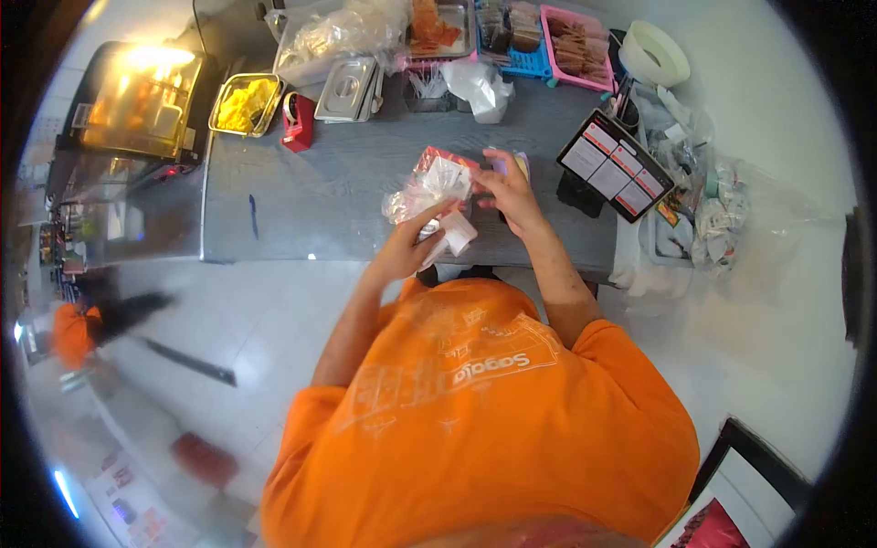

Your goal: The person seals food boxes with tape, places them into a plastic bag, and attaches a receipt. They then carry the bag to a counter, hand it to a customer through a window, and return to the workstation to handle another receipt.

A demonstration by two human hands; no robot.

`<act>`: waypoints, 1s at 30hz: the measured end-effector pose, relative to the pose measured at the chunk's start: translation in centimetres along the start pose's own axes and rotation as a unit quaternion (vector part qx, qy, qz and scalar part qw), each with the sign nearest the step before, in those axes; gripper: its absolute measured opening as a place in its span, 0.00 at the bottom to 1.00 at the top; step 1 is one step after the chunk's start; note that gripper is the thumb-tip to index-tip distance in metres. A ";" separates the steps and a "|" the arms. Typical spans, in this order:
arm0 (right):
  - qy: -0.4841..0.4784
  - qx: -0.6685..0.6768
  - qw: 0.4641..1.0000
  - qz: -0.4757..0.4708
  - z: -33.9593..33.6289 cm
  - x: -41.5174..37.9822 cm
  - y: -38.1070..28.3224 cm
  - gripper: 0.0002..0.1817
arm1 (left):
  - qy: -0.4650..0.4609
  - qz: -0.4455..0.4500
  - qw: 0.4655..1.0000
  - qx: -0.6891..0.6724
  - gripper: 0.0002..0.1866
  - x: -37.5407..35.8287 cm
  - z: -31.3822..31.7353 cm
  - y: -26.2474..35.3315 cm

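Observation:
My left hand [408, 242] has its fingers closed on the lower part of a clear plastic bag [442, 180] above the grey table. Inside or behind the bag shows a red packet [437, 157], and a white paper slip [457, 232] hangs at its lower right. Just right of the bag, my right hand [511, 190] is raised with its fingers apart, the fingertips near the bag's edge. Whether they touch it cannot be made out. A small purple and yellow item lies partly hidden behind my right hand.
Along the table's [320, 196] back stand a yellow food tray [247, 105], red tape dispenser [298, 121], metal lids [345, 89] and a pink basket [578, 47]. A tablet [616, 164] stands right, a blue pen [253, 216] lies left. Another person [75, 335] is far left.

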State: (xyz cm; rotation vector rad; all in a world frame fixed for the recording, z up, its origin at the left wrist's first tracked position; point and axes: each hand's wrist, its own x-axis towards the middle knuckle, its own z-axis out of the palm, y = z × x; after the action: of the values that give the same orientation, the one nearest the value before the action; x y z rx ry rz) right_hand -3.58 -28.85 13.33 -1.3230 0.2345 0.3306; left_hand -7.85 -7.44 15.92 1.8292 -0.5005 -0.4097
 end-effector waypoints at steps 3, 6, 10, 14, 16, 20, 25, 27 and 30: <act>-0.021 0.054 0.981 0.184 0.4 -0.8 0.5 0.22 | 0.020 0.033 0.999 0.007 0.29 0.8 -0.2 1.6; -0.092 0.099 0.975 0.178 -0.1 -1.8 2.8 0.23 | 0.087 0.091 0.991 0.053 0.33 0.9 -0.3 3.2; -0.048 0.292 0.952 0.081 2.0 -2.2 1.5 0.21 | 0.064 0.043 0.996 0.039 0.33 0.3 -0.2 2.9; -0.059 0.284 0.957 -0.004 1.5 0.0 1.4 0.25 | 0.092 -0.008 0.996 0.013 0.33 0.2 0.3 0.9; -0.013 0.129 0.988 -0.080 0.3 3.1 3.8 0.27 | 0.109 -0.015 0.994 0.009 0.32 -0.1 1.1 -1.0; 0.069 -0.124 0.975 -0.169 -0.7 6.3 6.2 0.28 | 0.154 -0.088 0.983 0.035 0.29 -0.2 2.0 -4.8; 0.126 -0.205 0.947 -0.211 -1.2 6.7 7.1 0.19 | 0.123 -0.058 0.980 0.147 0.25 1.0 2.7 -7.4; 0.138 -0.142 0.958 -0.206 -1.5 6.4 6.6 0.16 | 0.088 -0.111 0.978 0.153 0.23 1.7 3.0 -7.1; 0.165 0.052 0.979 -0.104 -2.4 5.9 5.7 0.11 | 0.129 -0.111 0.977 0.126 0.23 2.9 3.1 -7.2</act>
State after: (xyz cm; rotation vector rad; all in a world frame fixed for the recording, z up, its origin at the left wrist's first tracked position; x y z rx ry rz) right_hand -0.09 -29.39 5.51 -1.2813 0.3823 -0.0794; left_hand -6.02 -9.54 8.06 2.1573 -0.1745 -0.2599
